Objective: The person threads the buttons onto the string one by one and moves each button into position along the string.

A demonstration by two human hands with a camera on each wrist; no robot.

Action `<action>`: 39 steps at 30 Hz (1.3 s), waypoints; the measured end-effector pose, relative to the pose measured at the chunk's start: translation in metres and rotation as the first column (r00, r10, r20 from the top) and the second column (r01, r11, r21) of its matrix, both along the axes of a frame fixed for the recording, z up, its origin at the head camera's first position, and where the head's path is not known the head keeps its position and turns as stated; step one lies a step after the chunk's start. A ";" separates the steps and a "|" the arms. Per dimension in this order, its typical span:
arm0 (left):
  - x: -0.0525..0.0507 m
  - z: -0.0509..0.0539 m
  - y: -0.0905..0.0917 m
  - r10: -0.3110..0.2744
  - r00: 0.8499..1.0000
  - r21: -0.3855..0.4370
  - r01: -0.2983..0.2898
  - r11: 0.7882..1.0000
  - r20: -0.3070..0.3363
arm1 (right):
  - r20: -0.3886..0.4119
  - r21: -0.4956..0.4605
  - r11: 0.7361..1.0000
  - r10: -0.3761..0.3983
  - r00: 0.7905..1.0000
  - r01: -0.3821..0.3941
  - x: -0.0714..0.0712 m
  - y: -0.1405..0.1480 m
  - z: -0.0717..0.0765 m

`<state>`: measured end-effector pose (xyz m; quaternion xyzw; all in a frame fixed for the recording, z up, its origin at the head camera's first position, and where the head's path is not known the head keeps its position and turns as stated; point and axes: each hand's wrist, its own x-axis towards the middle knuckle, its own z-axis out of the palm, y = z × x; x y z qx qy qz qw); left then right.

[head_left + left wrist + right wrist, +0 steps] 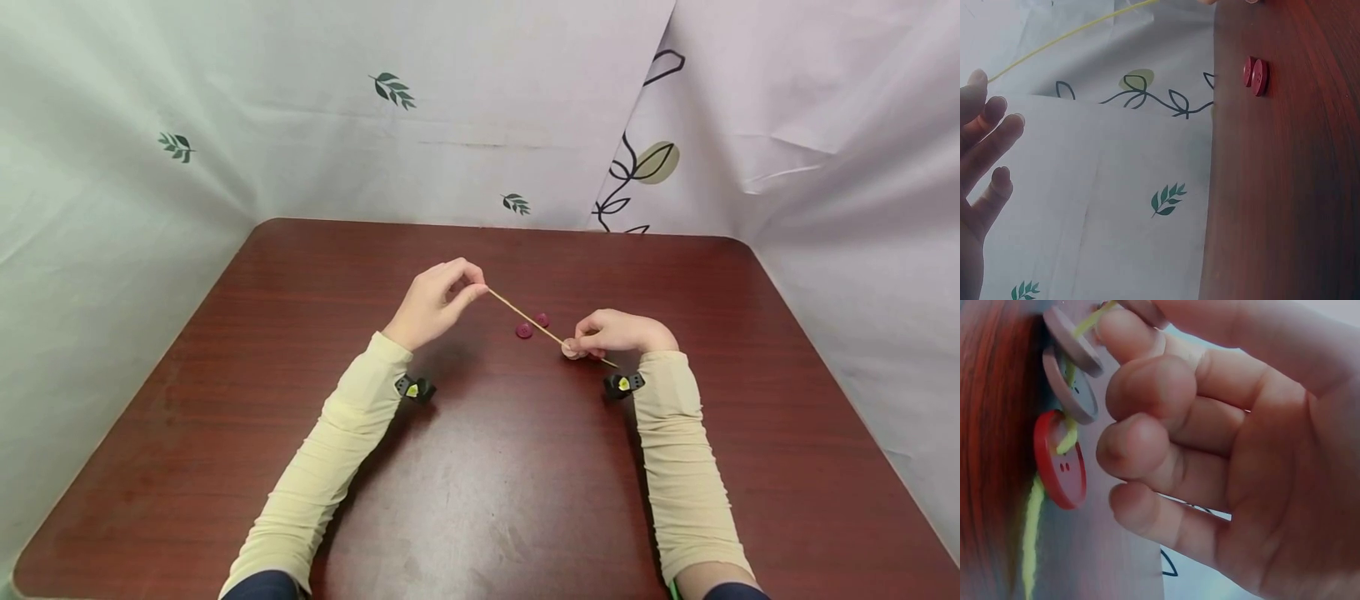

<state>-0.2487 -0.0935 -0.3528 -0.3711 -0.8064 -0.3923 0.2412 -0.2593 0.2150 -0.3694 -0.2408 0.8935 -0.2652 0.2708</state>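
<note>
My left hand [442, 300] pinches one end of a yellow string [525, 315] between thumb and fingertips, raised above the table. The string slopes taut down to my right hand [626, 330], which is low over the tabletop. There, a pale pink button [569, 349] is pinched between thumb and index finger. In the right wrist view, that button [1142, 312] is partly cut off at the top. Below it, a red button [1060, 461] and two greyish-pink buttons [1071, 342] hang on the string, whose tail runs on past the red one.
Two dark red buttons [524, 331] lie on the brown table [465, 500] between the hands, beneath the string. A pale curtain [465, 142] with leaf prints surrounds the table's back and sides. A small black camera [619, 385] is strapped at each wrist.
</note>
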 end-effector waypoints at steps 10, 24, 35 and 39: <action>-0.001 0.000 0.001 0.000 1.000 0.000 0.000 1.000 0.016 | 0.026 0.050 0.999 -0.016 1.000 0.015 -0.001 0.004 -0.004; 0.002 0.001 0.003 0.003 1.000 -0.017 -0.003 1.000 -0.013 | -0.187 -0.002 0.999 -0.041 0.981 0.042 -0.002 0.004 0.002; 0.002 -0.002 0.004 0.000 1.000 -0.034 -0.001 0.999 -0.024 | -0.359 -0.141 0.987 -0.120 0.926 0.073 0.006 -0.023 0.019; 0.002 -0.003 0.004 0.002 1.000 -0.050 -0.002 0.999 -0.015 | -0.374 -0.213 0.972 -0.176 0.910 0.101 0.010 -0.035 0.022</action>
